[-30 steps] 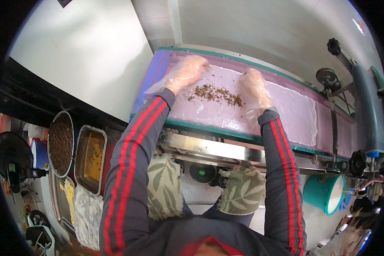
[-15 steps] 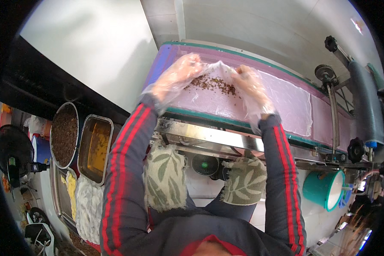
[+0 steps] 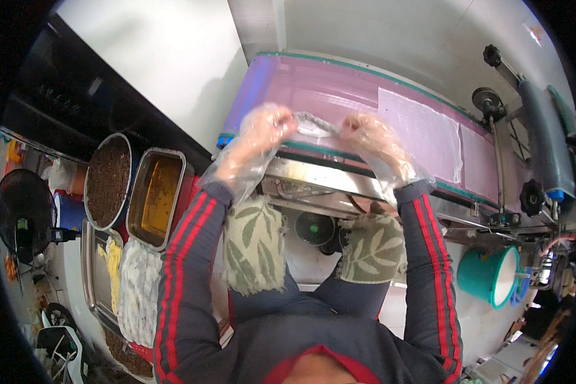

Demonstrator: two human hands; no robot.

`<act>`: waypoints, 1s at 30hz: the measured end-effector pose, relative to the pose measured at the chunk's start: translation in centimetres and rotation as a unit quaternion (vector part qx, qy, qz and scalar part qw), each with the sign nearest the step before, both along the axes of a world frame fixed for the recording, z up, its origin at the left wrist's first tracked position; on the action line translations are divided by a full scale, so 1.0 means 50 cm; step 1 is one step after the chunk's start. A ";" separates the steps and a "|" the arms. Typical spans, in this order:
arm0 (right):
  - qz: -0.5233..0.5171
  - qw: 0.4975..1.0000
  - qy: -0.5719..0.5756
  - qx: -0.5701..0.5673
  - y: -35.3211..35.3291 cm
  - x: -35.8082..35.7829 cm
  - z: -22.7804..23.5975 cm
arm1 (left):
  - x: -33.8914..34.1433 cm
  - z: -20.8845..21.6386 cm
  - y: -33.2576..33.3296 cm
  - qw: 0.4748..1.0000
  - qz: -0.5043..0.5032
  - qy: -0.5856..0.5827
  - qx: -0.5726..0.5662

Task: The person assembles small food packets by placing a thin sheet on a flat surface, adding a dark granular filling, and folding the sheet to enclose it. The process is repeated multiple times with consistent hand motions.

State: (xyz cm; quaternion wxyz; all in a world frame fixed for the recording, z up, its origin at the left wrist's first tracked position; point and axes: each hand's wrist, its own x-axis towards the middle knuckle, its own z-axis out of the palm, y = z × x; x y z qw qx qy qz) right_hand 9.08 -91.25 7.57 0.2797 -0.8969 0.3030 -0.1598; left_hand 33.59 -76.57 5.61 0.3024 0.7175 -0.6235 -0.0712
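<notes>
A thin, whitish rolled-up sheet with greyish filling showing through stretches between my two hands, at the near edge of the pink belt. My left hand, in a clear plastic glove, is closed on the roll's left end. The right end is pinched in my right hand, gloved the same way. Flat on the belt, right of my hands, lies a translucent white sheet, with another pale sheet beyond it.
To my left stand a bowl of dark brown crumbly filling, a metal pan of yellow oily liquid and a tray with white rolls. A roller frame stands right, above a teal bucket. A steel rail runs before me.
The sheet with loose dark filling, spread on the belt before, is now rolled up between my hands. Both hands have come nearer to me. The flat sheets on the belt have shifted left.
</notes>
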 end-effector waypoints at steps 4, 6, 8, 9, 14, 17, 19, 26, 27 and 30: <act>0.083 0.979 0.002 -0.187 0.030 0.007 -0.001 | -0.003 0.004 0.008 0.996 0.040 -0.066 -0.047; 0.091 0.971 0.025 -0.219 0.033 -0.002 -0.020 | -0.013 -0.003 0.021 0.996 0.032 -0.077 -0.007; 0.089 0.963 0.031 -0.252 0.027 -0.022 -0.042 | -0.024 -0.009 0.049 0.995 -0.001 -0.099 -0.007; 0.089 0.958 0.016 -0.272 0.023 -0.033 -0.052 | -0.028 -0.007 0.071 0.993 -0.015 -0.114 0.008; 0.077 0.935 -0.056 -0.343 0.010 -0.038 -0.080 | -0.011 0.050 0.190 0.984 0.051 -0.122 -0.122; -0.014 0.942 -0.043 -0.332 0.019 -0.027 -0.074 | 0.014 0.106 0.296 0.949 0.268 -0.065 -0.152; -0.038 0.960 -0.035 -0.275 0.033 -0.032 -0.065 | 0.037 0.139 0.381 0.932 0.351 0.054 -0.068; 0.032 0.970 -0.157 -0.182 0.087 -0.079 -0.030 | 0.065 0.094 0.466 0.915 0.380 -0.057 0.123; 0.017 0.973 -0.139 -0.184 0.087 -0.083 -0.024 | 0.071 0.087 0.454 0.910 0.389 -0.084 0.116; -0.007 0.969 -0.125 -0.211 0.084 -0.095 -0.010 | 0.063 0.081 0.391 0.903 0.427 0.054 0.006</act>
